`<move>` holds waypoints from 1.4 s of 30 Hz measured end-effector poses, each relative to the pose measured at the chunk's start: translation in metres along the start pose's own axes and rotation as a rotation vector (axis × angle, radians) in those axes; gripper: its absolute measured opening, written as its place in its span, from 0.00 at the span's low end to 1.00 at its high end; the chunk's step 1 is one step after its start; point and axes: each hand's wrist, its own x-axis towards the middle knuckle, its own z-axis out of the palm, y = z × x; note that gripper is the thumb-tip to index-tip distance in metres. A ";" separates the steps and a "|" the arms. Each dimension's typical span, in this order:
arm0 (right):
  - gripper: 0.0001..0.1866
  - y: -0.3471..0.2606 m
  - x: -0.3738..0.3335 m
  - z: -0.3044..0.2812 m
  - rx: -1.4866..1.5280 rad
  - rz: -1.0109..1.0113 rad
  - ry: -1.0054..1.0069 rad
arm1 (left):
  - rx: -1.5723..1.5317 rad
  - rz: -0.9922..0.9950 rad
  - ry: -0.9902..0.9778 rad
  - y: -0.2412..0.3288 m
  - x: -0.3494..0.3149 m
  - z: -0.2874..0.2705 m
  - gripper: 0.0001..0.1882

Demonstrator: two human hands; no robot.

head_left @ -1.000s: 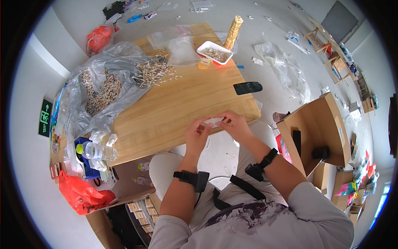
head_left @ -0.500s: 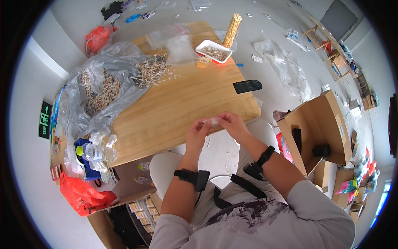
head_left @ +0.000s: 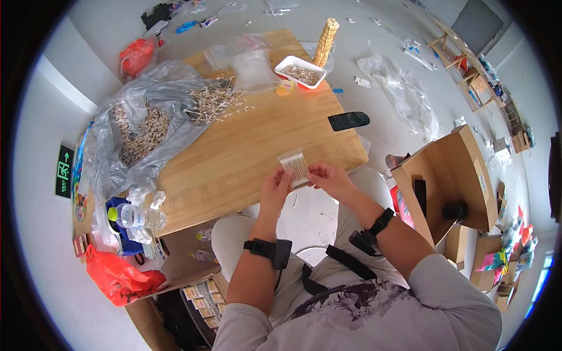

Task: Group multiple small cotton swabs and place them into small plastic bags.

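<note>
A small clear plastic bag of cotton swabs (head_left: 295, 166) stands upright over the table's near edge, its swabs lined up side by side. My left hand (head_left: 276, 186) pinches its lower left side. At the lower right edge, the fingers of my right hand (head_left: 331, 180) are closed on the bag. Farther off, a loose pile of cotton swabs (head_left: 218, 100) lies on the wooden table (head_left: 252, 140). More swabs (head_left: 143, 128) fill a large grey plastic bag (head_left: 175, 73) at the left.
A white tray (head_left: 283, 65) with swabs stands at the far right beside a tall beige woven-looking column (head_left: 325, 44). Flat clear bags (head_left: 256, 70) and a black flat piece (head_left: 349, 121) lie on the table. A bottle (head_left: 137, 216) is left; an open carton (head_left: 453, 175) is right.
The bag of swabs, earlier low and mostly hidden between my fingers, now stands up with its swabs showing. My hands have lowered slightly and moved a little apart.
</note>
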 end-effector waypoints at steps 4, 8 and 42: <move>0.16 0.002 -0.004 -0.003 -0.007 -0.022 0.000 | -0.142 -0.128 -0.030 0.004 0.000 -0.009 0.18; 0.17 -0.001 -0.005 -0.003 0.013 -0.023 -0.007 | -0.151 0.014 0.018 0.004 -0.004 0.004 0.16; 0.22 -0.006 -0.008 0.006 -0.412 -0.428 0.189 | 0.060 0.282 -0.002 0.002 -0.001 -0.002 0.14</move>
